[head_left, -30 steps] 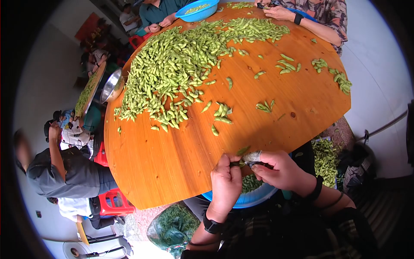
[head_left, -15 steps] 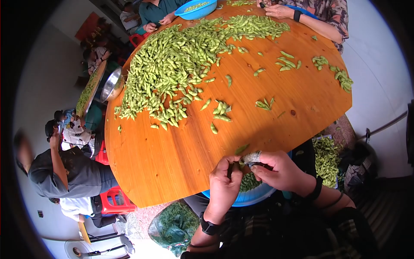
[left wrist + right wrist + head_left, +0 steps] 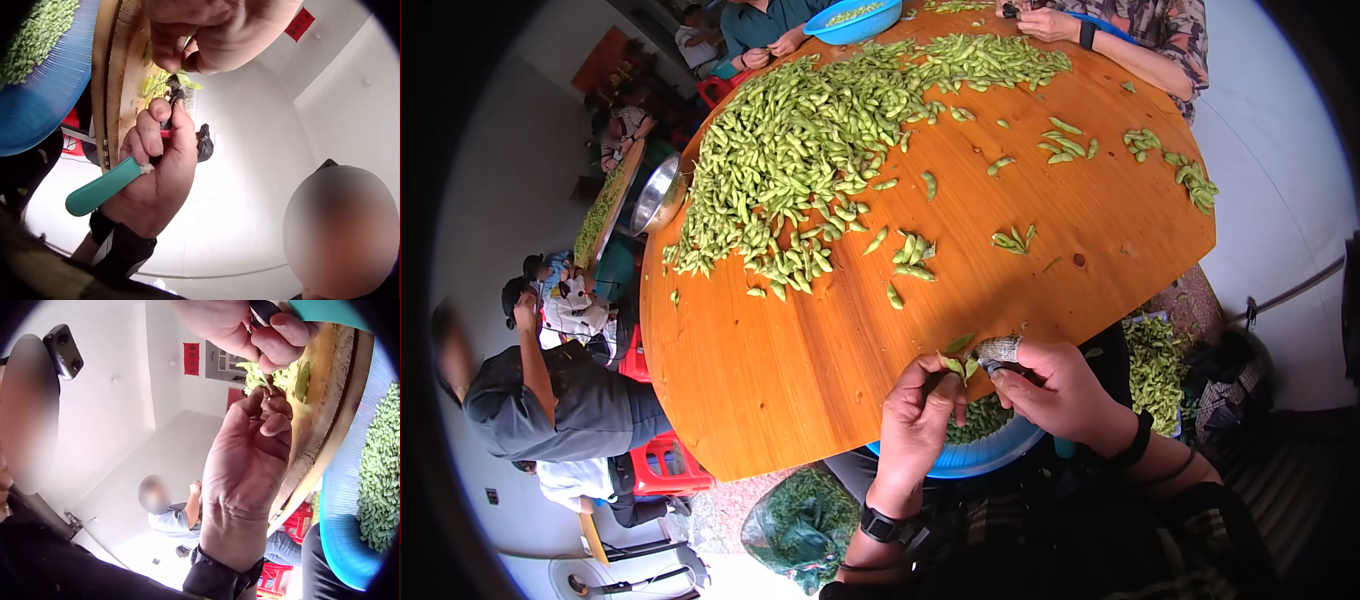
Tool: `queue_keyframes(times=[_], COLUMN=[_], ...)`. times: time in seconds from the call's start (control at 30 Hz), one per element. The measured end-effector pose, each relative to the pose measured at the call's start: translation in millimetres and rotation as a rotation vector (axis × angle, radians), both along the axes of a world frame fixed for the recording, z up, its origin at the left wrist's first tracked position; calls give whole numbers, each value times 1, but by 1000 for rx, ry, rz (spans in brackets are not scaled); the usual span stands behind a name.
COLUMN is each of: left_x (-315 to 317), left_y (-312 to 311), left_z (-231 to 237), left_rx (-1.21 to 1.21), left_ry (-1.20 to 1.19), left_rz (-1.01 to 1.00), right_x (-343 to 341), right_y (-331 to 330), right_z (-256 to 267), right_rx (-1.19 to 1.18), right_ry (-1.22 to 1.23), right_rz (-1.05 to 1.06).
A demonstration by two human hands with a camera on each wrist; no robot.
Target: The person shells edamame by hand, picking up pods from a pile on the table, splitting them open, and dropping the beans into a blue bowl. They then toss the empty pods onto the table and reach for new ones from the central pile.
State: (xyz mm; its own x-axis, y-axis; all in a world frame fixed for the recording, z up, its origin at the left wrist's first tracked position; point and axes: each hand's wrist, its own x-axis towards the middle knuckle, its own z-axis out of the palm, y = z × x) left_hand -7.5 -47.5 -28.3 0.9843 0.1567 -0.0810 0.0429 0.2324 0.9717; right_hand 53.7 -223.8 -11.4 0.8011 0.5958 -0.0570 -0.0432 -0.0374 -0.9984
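Over the table edge, my left hand [image 3: 918,415] pinches a soybean pod [image 3: 971,368] between thumb and fingertips; its green halves stand spread apart. My right hand [image 3: 1060,395] is just to the right, its fingertips close to the pod. Checked cloth wraps its index finger [image 3: 1000,348]. In the left wrist view, my right hand holds a tool by its teal handle [image 3: 103,186], with the working end mostly hidden in the fingers. Under both hands is a blue basin [image 3: 960,466] with shelled green beans [image 3: 380,469]. Another pod [image 3: 959,343] lies on the table just beyond my fingertips.
A large heap of pods [image 3: 800,160] covers the far left of the wooden table [image 3: 780,390], with loose pods nearer. Two people work across it beside a blue bowl [image 3: 852,28]. A steel bowl [image 3: 658,195] sits at the left edge; a green bag [image 3: 805,530] is on the floor.
My hands have drawn slightly apart, the right shifting a little right. The pod, earlier mostly hidden between the fingers, now shows spread halves in my left hand.
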Motion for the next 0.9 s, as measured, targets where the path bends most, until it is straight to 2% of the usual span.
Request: queue_keyframes(times=[0.1, 0.13, 0.17, 0.3, 0.4, 0.47, 0.53, 0.6, 0.63, 0.7, 0.77, 0.8, 0.87, 0.9], left_x=[-1, -1, -1, 0, 0, 1, 1, 0, -1, -1, -1, -1, -2, -2], left_y=[0, 0, -1, -3, -9, -11, -11, -9, -10, -12, -13, -13, -13, -11], left_z=[-4, -4, -4, -4, -6, -4, -5, -10, -8, -2, -3, -4, -5, -7], left_rx=[36, 36, -12, -85, 42, 37, 32, 388, 387, 833, 859, 883, 905, 795], left_ry=[5, 5, 2, -18, -40, -34, -26, -138, -136, -202, -211, -243, -274, -279], left_rz=[32, 33, 62, 126, 104, 103, 105, 65, 66, 78, 83, 82, 79, 37], right_x=[0, 0, -1, -1, -1, -1, -1, -1, 0, 0, 0, 0, 1, 1], right_y=[1, 2, 3, 6, 9, 9, 8, 9, 9, 11, 10, 10, 7, 6], right_z=[3, -1, -3, -2, -3, 0, -1, -4, -6, -12, -20, -18, -8, -1], right_rx=[-21, -5, 11, 23, 25, 71, 62, 52, 36, 21, -48, -48, -47, -49], right_ry=[-1, -81, -161, -161, -56, 137, 139, 143, 73, 2, -146, -145, 28, 29], right_rz=[3, -21, -46, -63, -71, -69, -68, -67, -70, -73, -103, -103, -64, -63])
